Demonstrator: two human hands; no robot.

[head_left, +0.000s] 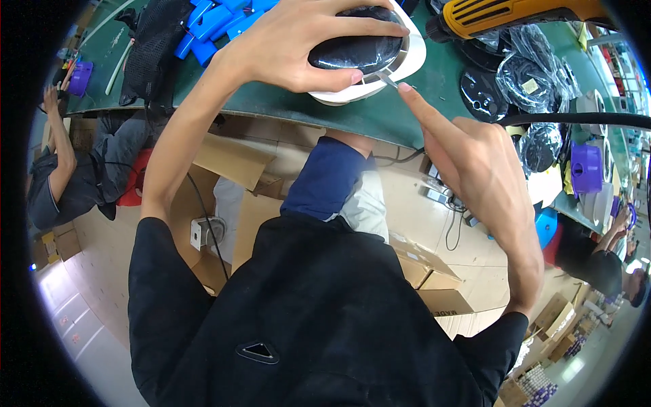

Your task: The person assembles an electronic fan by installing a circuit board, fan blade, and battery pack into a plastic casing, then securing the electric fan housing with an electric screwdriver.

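A white rounded housing (416, 53) lies at the near edge of the green table, with a glossy black oval part (356, 53) set inside it. My left hand (288, 44) is curved over the black part, thumb on its near side and fingers across its far side. From the right, my right hand (468, 149) grips a thin metal tool (387, 79), forefinger stretched along it. The tool's tip meets the gap between black part and white rim. Most of its handle is hidden by the hand, so its exact kind does not show.
Blue parts (210, 27) and a black mesh bag (156, 47) lie to the left. An orange heat gun (502, 15) and black discs (483, 93), some in clear wrapping, lie to the right. A black cable (576, 119) crosses there. Open cartons (227, 159) stand below; people sit at both sides.
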